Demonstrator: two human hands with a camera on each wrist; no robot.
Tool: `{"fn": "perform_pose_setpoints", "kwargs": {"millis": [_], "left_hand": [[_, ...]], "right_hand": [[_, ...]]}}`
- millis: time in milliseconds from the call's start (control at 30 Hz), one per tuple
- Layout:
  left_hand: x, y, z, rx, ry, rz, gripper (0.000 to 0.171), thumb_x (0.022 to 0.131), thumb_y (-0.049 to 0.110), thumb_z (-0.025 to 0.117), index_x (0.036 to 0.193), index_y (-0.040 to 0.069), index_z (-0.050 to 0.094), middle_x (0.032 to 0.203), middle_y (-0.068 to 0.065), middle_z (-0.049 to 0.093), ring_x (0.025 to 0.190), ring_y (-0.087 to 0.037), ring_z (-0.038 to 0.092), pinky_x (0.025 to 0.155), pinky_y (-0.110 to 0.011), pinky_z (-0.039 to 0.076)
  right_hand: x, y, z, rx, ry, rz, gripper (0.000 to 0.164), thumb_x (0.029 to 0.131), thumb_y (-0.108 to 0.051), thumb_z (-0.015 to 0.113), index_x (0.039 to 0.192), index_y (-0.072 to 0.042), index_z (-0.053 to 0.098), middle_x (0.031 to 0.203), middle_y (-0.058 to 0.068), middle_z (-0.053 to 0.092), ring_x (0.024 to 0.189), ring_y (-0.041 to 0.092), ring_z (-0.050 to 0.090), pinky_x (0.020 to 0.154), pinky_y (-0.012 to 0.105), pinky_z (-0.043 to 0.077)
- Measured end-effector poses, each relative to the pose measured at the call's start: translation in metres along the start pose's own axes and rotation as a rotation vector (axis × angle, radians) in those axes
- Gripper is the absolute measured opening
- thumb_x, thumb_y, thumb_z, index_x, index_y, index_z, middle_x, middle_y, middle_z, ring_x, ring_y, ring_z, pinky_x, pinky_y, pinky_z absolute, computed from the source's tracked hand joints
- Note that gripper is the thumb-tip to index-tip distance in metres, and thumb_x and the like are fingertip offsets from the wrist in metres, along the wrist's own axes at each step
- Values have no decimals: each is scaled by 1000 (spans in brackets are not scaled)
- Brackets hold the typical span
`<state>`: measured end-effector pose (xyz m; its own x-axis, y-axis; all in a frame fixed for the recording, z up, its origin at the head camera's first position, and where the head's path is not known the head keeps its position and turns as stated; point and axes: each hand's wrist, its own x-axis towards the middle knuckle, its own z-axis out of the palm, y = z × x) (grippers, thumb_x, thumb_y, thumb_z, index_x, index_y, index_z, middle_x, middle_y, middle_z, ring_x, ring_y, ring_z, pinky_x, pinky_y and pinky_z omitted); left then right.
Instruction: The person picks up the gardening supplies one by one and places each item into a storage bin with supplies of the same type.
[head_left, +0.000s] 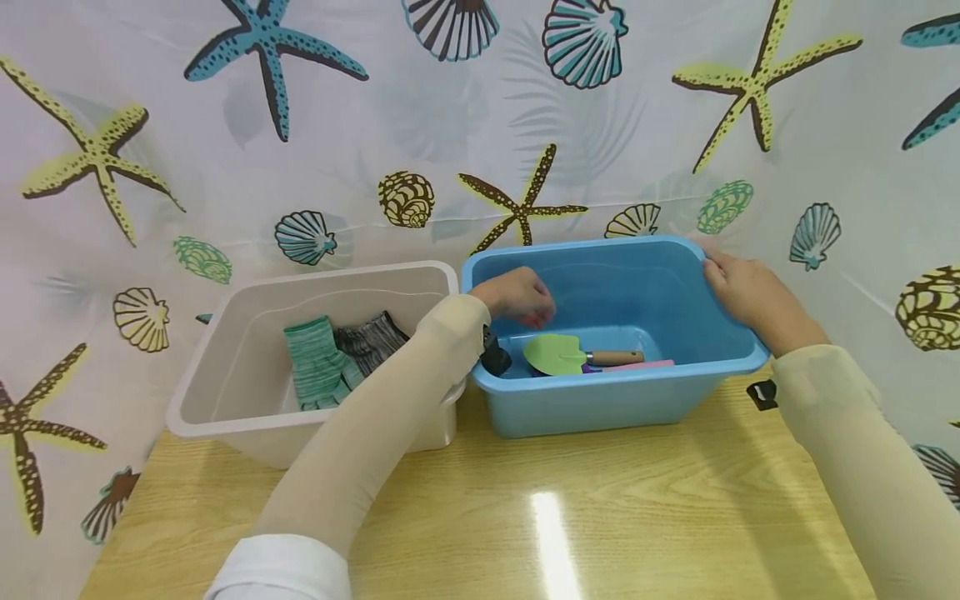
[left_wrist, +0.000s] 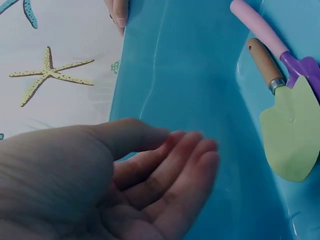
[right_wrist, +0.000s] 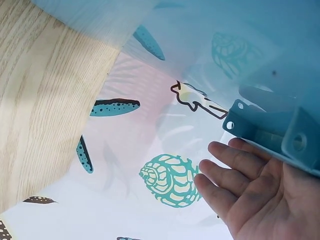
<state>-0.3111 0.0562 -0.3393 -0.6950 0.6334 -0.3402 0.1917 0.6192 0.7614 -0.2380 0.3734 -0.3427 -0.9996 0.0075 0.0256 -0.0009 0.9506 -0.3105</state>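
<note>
My left hand (head_left: 519, 296) hovers inside the blue bin (head_left: 615, 275), over its left part. In the left wrist view its fingers curve loosely around nothing. Below it, a hand trowel (head_left: 557, 354) with a light green blade and wooden handle lies on the bin's floor. Beside the trowel is a tool with a pink handle (left_wrist: 260, 27) and a purple neck; its head is cut off from view. My right hand (head_left: 761, 300) holds the bin's right rim, thumb on top. From below, its fingers (right_wrist: 235, 170) reach under the rim next to a bracket-like part.
On the left, a beige bin (head_left: 330, 279) holds a green knit glove (head_left: 318, 362) and a dark grey one (head_left: 367, 340). Both bins stand on a wooden table (head_left: 622, 517) against a shell-patterned cloth (head_left: 420, 100). The beige bin's right rim adjoins the blue bin's left.
</note>
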Motion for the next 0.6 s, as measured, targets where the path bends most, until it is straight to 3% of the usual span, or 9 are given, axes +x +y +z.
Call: {"fn": "perform_pose_setpoints", "kwargs": {"millis": [267, 467, 600], "left_hand": [[-5, 5, -7, -86, 245, 138, 24, 96, 19, 50, 93, 2, 68, 94, -11, 66, 89, -27, 64, 72, -30, 54], [-15, 19, -16, -218, 342, 230, 22, 96, 23, 52, 99, 6, 66, 94, -7, 65, 86, -24, 65, 70, -29, 54], [-30, 35, -28, -305, 406, 311, 23, 96, 27, 52, 105, 9, 65, 94, -5, 65, 83, -20, 64, 74, -30, 54]], "right_hand": [[0, -2, 1, 57, 34, -1, 59, 99, -45, 19, 148, -13, 23, 132, 34, 41, 114, 57, 40, 89, 71, 29], [-3, 9, 5, 220, 228, 7, 54, 100, -38, 27, 140, -5, 41, 133, 27, 44, 119, 50, 40, 93, 66, 30], [-6, 13, 5, 235, 369, -17, 49, 99, -34, 31, 133, -5, 51, 125, 23, 54, 110, 43, 52, 85, 58, 41]]}}
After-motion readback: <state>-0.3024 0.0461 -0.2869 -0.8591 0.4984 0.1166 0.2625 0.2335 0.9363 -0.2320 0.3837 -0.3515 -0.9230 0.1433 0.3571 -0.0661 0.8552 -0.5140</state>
